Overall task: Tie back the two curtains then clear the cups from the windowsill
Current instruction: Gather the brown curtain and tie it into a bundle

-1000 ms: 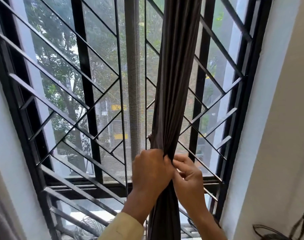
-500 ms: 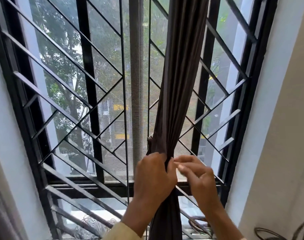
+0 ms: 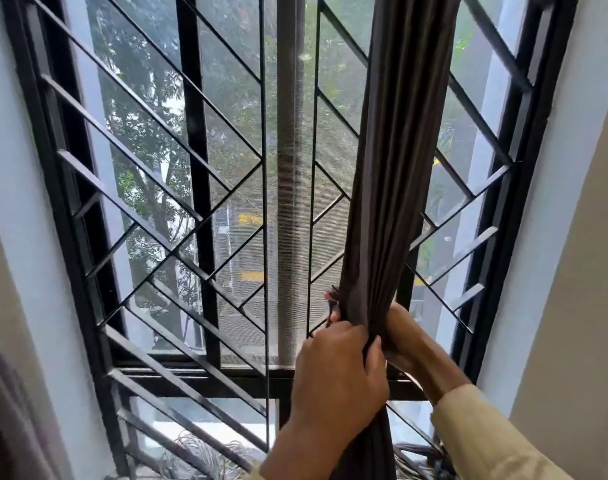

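A dark brown curtain [image 3: 396, 174] hangs bunched into a narrow column right of the window's middle. My left hand [image 3: 340, 368] grips the gathered cloth from the front, its thumb on the folds. My right hand [image 3: 401, 336] reaches behind the bundle from the right, and its fingertips show at the curtain's left edge. Whether they hold a tie I cannot tell. Part of a second curtain [image 3: 4, 403] shows blurred at the lower left edge. No cups are in view.
A black metal grille [image 3: 177, 237] with diagonal bars covers the window, with mesh behind it. White walls [image 3: 572, 237] close in on both sides. A tangle of grey wires [image 3: 205, 455] lies at the bottom, and dark cables [image 3: 420, 459] show at the lower right.
My right hand has moved from the front of the curtain round behind the bundle. My left hand keeps its grip. The view has shifted slightly left and downward.
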